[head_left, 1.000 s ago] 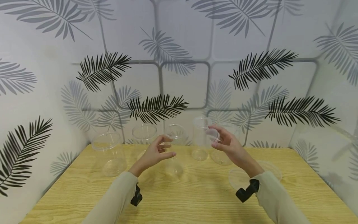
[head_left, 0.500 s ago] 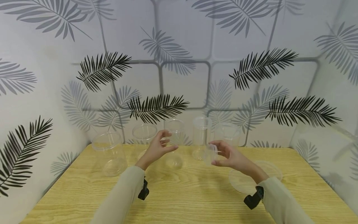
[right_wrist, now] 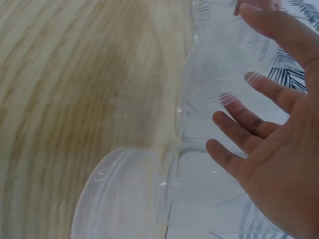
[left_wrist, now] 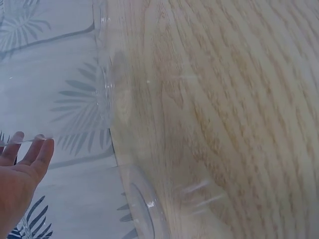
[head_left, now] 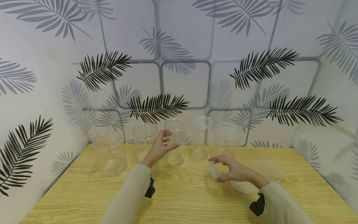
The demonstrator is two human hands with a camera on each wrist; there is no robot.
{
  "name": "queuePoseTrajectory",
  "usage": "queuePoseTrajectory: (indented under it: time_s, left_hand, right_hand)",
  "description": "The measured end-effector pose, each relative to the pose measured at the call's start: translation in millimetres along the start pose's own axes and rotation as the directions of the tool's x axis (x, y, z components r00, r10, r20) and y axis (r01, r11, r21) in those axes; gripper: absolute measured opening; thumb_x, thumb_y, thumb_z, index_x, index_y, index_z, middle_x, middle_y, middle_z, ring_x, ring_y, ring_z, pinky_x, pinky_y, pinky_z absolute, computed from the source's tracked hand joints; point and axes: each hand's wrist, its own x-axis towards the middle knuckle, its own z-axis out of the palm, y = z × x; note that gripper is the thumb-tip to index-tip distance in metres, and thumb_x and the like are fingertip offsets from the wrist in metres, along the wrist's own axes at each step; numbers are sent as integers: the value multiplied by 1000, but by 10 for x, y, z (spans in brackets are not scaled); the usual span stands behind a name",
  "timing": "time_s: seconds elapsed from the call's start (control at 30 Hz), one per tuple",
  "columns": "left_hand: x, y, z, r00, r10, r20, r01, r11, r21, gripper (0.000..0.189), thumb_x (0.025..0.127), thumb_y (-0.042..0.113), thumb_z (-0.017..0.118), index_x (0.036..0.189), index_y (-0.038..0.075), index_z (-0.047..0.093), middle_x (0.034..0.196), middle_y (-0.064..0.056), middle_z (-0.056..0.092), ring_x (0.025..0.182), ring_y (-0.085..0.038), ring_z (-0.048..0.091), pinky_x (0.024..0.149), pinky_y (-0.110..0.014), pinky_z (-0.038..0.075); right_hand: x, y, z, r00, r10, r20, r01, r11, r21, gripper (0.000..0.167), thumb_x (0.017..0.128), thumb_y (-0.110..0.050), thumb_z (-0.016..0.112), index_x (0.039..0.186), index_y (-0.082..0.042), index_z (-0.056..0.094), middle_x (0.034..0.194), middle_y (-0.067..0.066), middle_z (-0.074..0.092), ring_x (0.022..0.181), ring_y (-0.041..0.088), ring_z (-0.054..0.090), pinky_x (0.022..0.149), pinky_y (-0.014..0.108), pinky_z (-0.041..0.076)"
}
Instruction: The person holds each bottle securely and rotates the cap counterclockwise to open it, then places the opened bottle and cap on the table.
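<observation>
My left hand [head_left: 160, 148] curves its fingers and thumb round a clear plastic jar [head_left: 176, 137], which stands upright toward the back of the table. In the left wrist view its fingertips [left_wrist: 46, 144] meet a thin transparent edge. Held between the thumb and fingers of my right hand [head_left: 233, 170] is a clear round lid [right_wrist: 224, 64], its disc tilted up. Two more round lids lie on the table under and beyond the right hand, the farther lid [head_left: 268, 171] partly behind the wrist and the nearer lid [head_left: 244, 187] partly covered by the hand.
Several other clear jars stand along the back: a wide jar [head_left: 110, 155] at far left, another jar [head_left: 144, 133] beside it, a narrow jar [head_left: 200, 140] right of the middle and a wider jar [head_left: 227, 137] farther right. A patterned wall [head_left: 184, 84] rises behind the wooden table [head_left: 181, 199].
The jar at my left hand has moved back and now stands among the other jars. My right hand has come down and toward me with the lid, away from the jars at right.
</observation>
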Motion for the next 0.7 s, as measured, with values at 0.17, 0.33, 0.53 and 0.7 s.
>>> queuePoseTrajectory:
  time_s: [0.17,0.33,0.53,0.7]
  left_hand:
    - [16,-47,32,1000,-18,-21,18,1000,20,75,78,25,73,138,13,29,140,-10,40,127,-36,39,99,-49,41]
    - [21,-77,60,999,-29,-17,30,999,35,78,79,28,72,140,11,26,140,-13,38,127,-36,39,100,-49,40]
    - [41,-102,76,999,-43,-30,44,997,57,78,79,30,71,140,11,26,140,-13,38,127,-36,39,99,-49,41]
    - [79,-106,78,997,-59,-44,62,996,70,79,79,30,71,141,12,26,142,-13,37,128,-36,38,100,-49,40]
  right_hand:
    - [-36,35,50,996,52,75,-48,998,-50,68,78,-30,72,135,-11,41,125,18,41,117,40,39,89,60,38]
    - [-54,54,69,986,93,136,-77,990,-120,70,76,-31,74,133,-7,43,131,23,36,124,48,31,91,63,37]
    - [-68,57,111,992,47,119,-22,979,-203,68,71,-26,76,128,-2,47,118,16,45,112,39,45,89,55,41]
    - [-93,60,136,994,23,111,7,966,-259,64,71,-24,77,124,-2,51,112,10,47,101,24,47,86,44,44]
